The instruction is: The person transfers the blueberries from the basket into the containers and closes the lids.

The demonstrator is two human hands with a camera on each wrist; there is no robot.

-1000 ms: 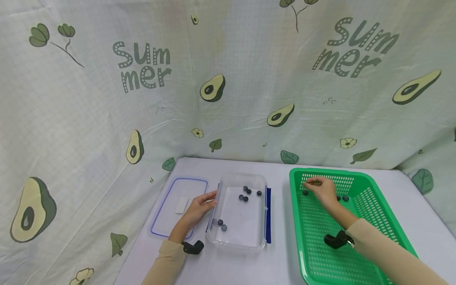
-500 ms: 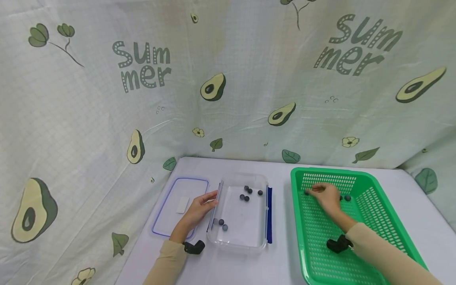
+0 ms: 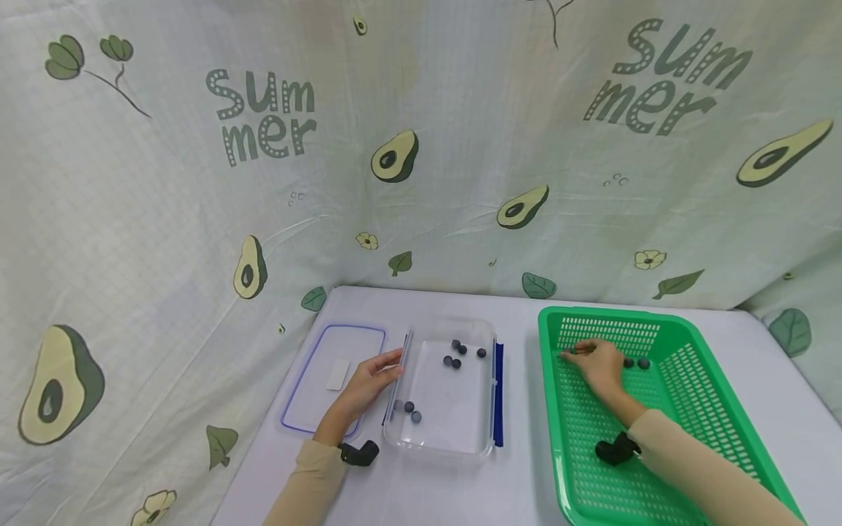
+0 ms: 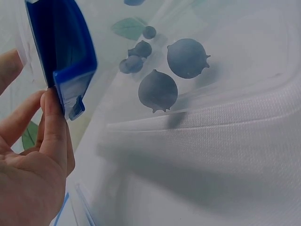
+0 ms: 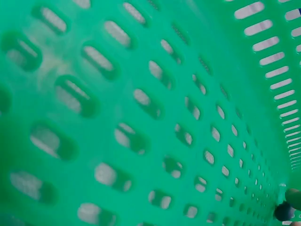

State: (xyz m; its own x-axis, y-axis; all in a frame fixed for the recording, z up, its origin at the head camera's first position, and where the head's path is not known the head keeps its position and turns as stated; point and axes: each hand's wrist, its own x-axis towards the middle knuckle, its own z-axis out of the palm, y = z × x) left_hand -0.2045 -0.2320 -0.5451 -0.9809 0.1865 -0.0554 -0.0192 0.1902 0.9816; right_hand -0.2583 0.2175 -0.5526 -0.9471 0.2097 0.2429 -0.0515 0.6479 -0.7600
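My left hand touches the left side of a clear plastic container. In the left wrist view its fingertips meet the container's blue latch flap, while another digit stays apart from it. Several blueberries lie in the container, some toward the back and some near the left wall. My right hand reaches into the green basket at its back left corner. Its fingertips pinch a blueberry, seen at the right wrist view's lower right edge; the fingers mostly hide it in the head view.
Two more blueberries lie in the basket just right of the right hand. A clear lid with a blue rim lies left of the container, partly behind the left arm. A blue flap hangs along the container's right side. A printed curtain backs the table.
My right hand has shifted slightly at the basket's back left corner, its fingertips coming down over the blueberry there. The left hand has stayed at the container.
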